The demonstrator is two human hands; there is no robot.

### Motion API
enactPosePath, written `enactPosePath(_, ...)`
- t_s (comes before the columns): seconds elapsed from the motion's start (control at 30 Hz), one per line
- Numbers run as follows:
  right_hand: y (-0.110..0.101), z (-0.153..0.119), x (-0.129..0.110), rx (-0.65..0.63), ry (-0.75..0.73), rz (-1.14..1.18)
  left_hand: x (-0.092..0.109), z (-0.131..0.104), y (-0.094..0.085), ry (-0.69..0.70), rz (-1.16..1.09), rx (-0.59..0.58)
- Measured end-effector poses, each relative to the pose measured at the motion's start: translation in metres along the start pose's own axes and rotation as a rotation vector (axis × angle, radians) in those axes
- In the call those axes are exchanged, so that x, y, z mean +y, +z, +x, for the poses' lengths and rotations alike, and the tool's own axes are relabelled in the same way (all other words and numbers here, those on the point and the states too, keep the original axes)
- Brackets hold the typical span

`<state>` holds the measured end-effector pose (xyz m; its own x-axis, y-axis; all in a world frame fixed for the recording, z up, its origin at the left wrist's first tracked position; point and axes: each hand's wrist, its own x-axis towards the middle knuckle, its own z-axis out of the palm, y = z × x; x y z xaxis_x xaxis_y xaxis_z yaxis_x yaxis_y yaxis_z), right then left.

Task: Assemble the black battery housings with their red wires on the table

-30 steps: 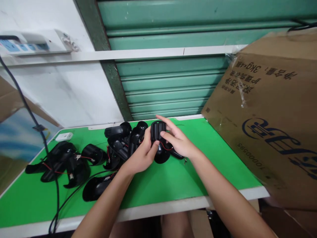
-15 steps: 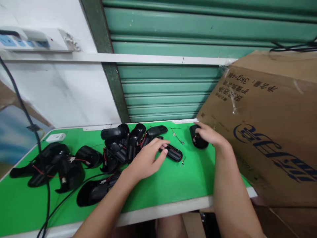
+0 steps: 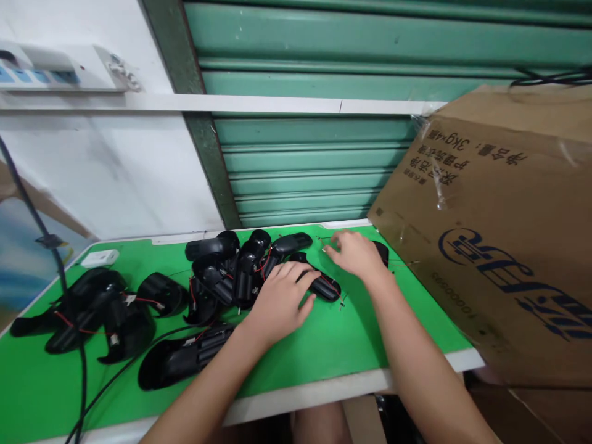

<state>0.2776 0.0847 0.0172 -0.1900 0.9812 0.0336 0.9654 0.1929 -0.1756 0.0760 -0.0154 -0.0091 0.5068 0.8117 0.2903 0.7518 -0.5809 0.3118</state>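
Your right hand has shifted inward from the far shell, which stays near the box, while your left hand has hardly moved. Now the left lies loosely spread over one end of the wired shell, thumb standing clear, with nothing gripped between thumb and fingers. That shell lies on the worktop, just right of the pile. Your right hand is half curled beside the loose wire; whether it pinches it, you cannot tell from this view.

To do this well, take shells by their bodies and never by their leads, since a tug could strain the joints. Handle the wire by its plug if you can, using a light pinch. Use the left fingers to steady the shell, and keep its red lead from snagging on its neighbours.

Your right wrist covers most of the far shell, and your fingers hide much of the wire. Your left hand masks one end of the wired shell, so contact there is unclear. Overlapping black parts make the pile hard to count.
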Motion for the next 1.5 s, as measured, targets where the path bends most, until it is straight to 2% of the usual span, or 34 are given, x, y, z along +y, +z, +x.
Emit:
enactPosePath(0.1,0.014,0.006,-0.009,-0.083,0.055,-0.024,0.002,0.002,0.009,0.005,0.066,-0.019)
enactPosePath(0.2,0.020,0.010,-0.004,-0.085,0.062,-0.003,0.003,0.003,0.014,0.000,0.087,-0.056)
enactPosePath(0.47,0.011,0.009,0.017,-0.045,-0.035,0.131,0.004,0.006,0.013,0.008,0.158,-0.041)
enactPosePath(0.67,0.015,0.005,0.016,-0.058,-0.096,0.145,0.003,0.002,0.013,0.046,0.141,-0.035)
enactPosePath(0.77,0.006,-0.003,0.012,-0.010,-0.125,0.143,0.002,0.001,0.007,0.046,0.138,0.030)
enactPosePath(0.83,-0.003,-0.011,0.008,-0.123,-0.187,0.262,0.001,0.002,0.003,-0.001,0.154,0.074)
enactPosePath(0.93,-0.010,-0.023,0.001,-0.468,-0.234,0.408,0.000,0.005,0.003,-0.082,0.153,0.060)
enactPosePath(0.97,-0.009,-0.025,-0.001,-0.545,-0.234,0.405,0.000,0.006,0.003,-0.106,0.147,0.043)
enactPosePath(1.07,-0.004,-0.025,-0.001,-0.608,-0.251,0.458,0.000,0.008,0.003,-0.184,0.123,0.005)
enactPosePath(1.17,-0.005,-0.020,0.008,-0.652,-0.302,0.672,0.004,0.008,-0.004,-0.204,-0.045,0.016)
enactPosePath(1.23,-0.012,-0.020,0.014,-0.701,-0.336,0.780,0.008,0.006,-0.011,-0.204,-0.282,0.109)
enactPosePath(1.3,-0.020,-0.021,0.016,-0.728,-0.382,0.833,0.011,0.005,-0.017,-0.273,-0.577,0.184)
enactPosePath(1.33,-0.022,-0.022,0.015,-0.722,-0.405,0.846,0.012,0.004,-0.020,-0.320,-0.723,0.160)
enactPosePath(1.4,-0.024,-0.023,0.011,-0.661,-0.436,0.891,0.011,0.004,-0.023,-0.405,-0.991,-0.015)
enactPosePath(1.47,-0.021,-0.023,0.005,-0.509,-0.419,0.970,0.008,0.003,-0.023,-0.469,-1.193,-0.170)
enactPosePath(1.5,-0.019,-0.022,0.002,-0.392,-0.399,1.000,0.006,0.003,-0.022,-0.502,-1.268,-0.175)
